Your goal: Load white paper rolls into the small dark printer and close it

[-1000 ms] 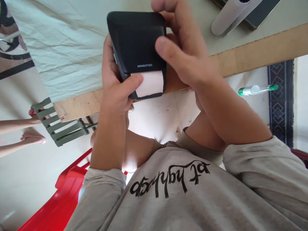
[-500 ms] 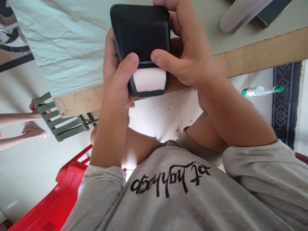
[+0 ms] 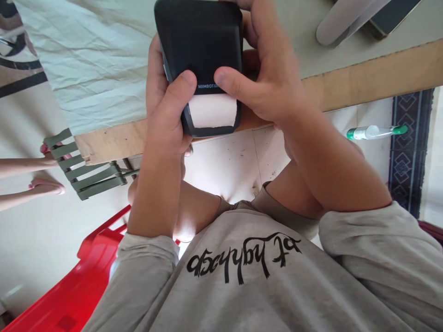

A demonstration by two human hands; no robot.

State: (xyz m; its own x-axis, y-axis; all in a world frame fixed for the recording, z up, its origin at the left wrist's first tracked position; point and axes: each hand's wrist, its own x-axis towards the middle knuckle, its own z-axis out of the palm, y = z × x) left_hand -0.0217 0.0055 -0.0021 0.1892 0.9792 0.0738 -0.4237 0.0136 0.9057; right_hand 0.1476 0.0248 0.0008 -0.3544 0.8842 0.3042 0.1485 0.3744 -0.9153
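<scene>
A black label printer (image 3: 202, 50) marked NIIMBOT is held between both hands above the front edge of the table. A blank white label (image 3: 213, 110) shows at its near end. My left hand (image 3: 166, 99) wraps the printer's left side, its thumb lying on the top face beside the lettering. On the other side my right hand (image 3: 268, 76) grips the right edge, with its thumb also on the top face by the lettering. The fingers under the printer are mostly hidden.
The table's wooden edge (image 3: 363, 74) runs across, with a pale green cloth (image 3: 97, 60) at left. A white cylinder (image 3: 346, 20) and a dark flat object (image 3: 394, 16) lie at right. Below are a plastic bottle (image 3: 375, 132), a red chair (image 3: 69, 286), a green slatted stool (image 3: 83, 170) and another person's feet (image 3: 48, 186).
The view has shifted slightly. The printer and both hands sit a little higher and further left in the picture, with the same hold.
</scene>
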